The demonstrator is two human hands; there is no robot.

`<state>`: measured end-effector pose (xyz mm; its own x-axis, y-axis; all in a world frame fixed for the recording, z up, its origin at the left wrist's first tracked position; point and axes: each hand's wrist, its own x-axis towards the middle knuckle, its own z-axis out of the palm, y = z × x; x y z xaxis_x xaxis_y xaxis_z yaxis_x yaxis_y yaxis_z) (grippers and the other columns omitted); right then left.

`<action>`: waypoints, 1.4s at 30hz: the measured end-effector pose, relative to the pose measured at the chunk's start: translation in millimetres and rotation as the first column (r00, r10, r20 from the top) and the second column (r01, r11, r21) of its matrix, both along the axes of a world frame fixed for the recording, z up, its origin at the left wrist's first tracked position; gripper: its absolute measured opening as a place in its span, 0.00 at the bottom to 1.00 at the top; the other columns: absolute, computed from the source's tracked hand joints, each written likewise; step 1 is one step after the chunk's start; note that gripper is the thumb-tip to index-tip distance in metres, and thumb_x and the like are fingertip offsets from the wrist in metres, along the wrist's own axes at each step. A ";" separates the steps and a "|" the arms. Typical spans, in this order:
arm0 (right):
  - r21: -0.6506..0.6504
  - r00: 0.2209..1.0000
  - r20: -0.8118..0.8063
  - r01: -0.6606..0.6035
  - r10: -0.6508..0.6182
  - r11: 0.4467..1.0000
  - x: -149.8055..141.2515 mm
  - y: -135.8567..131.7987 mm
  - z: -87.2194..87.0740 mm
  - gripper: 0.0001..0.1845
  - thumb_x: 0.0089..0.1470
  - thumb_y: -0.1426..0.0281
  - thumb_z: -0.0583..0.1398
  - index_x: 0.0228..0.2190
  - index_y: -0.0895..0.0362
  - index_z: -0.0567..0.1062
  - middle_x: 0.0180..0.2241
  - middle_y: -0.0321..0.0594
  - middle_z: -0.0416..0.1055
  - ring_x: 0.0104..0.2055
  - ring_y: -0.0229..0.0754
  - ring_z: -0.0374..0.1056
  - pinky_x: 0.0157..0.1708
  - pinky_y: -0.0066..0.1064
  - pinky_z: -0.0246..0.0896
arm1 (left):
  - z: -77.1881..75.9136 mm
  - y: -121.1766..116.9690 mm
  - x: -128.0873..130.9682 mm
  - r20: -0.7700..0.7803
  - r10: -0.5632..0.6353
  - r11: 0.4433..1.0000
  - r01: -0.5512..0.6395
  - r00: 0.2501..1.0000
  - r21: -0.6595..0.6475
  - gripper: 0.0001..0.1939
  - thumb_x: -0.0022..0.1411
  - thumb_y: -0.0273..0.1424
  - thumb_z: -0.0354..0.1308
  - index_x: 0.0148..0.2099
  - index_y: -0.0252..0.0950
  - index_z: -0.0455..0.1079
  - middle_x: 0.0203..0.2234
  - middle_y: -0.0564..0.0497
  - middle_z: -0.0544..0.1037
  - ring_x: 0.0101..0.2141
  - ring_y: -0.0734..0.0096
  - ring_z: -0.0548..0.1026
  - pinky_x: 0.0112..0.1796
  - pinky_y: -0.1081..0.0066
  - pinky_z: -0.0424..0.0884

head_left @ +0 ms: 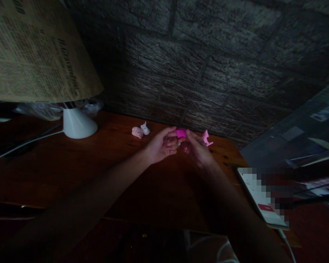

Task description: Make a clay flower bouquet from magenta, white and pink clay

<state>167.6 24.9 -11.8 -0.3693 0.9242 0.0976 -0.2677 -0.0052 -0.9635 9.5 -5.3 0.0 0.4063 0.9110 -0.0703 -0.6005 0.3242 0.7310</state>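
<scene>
Between both hands, above the wooden table, is a small bright pink lump [181, 133] that looks like soft modelling clay. My left hand [164, 145] grips its left side, fingers curled, with what seems to be a ring on one of them. On the other side my right hand [196, 146] pinches the lump between thumb and fingers. Just beyond the right hand lies a lighter pink, jagged piece [206, 138]. Left of my hands, a pale pink lump [137, 132] touches a white lump [145, 128] on the tabletop.
A lamp with a white base [79, 124] and a newspaper-print shade [38, 54] stands at the left, its cord crossing the table [112, 146]. Behind rises a stone-patterned wall [164, 69]. At the right edge lies a tablet-like device [259, 197], partly pixelated, with a cable.
</scene>
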 end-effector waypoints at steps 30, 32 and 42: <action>0.544 0.926 0.285 0.057 -0.248 0.837 8.7 3.0 1.2 0.19 0.60 0.52 0.62 0.46 0.51 0.79 0.29 0.35 0.74 0.24 0.34 0.65 0.23 0.27 0.64 | 4.5 -4.5 -4.7 0.287 -0.123 0.991 0.132 0.950 -0.013 0.38 0.71 0.54 0.36 0.32 0.29 0.74 0.09 0.58 0.56 0.13 0.77 0.55 0.19 0.75 0.59; 0.596 0.917 0.257 0.098 -0.305 0.797 12.0 2.5 3.0 0.24 0.58 0.55 0.65 0.53 0.48 0.75 0.41 0.39 0.77 0.33 0.38 0.71 0.32 0.32 0.71 | 3.7 -3.5 -5.8 0.323 -0.094 0.993 0.112 0.942 -0.038 0.39 0.71 0.55 0.36 0.33 0.28 0.74 0.09 0.58 0.56 0.13 0.77 0.56 0.19 0.74 0.59; 0.483 0.954 0.288 -0.069 -0.084 0.873 21.1 4.5 10.4 0.19 0.55 0.62 0.68 0.49 0.46 0.78 0.42 0.36 0.80 0.32 0.37 0.73 0.26 0.28 0.69 | 3.1 -0.9 -9.3 0.228 -0.180 0.982 0.188 0.957 -0.013 0.41 0.68 0.59 0.34 0.35 0.29 0.74 0.10 0.57 0.57 0.14 0.75 0.56 0.20 0.74 0.60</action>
<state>188.7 29.4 -1.3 -0.4445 0.7908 0.4209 0.0265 0.4812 -0.8762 0.2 -6.2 3.1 0.5755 0.8177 0.0121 -0.6755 0.4670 0.5706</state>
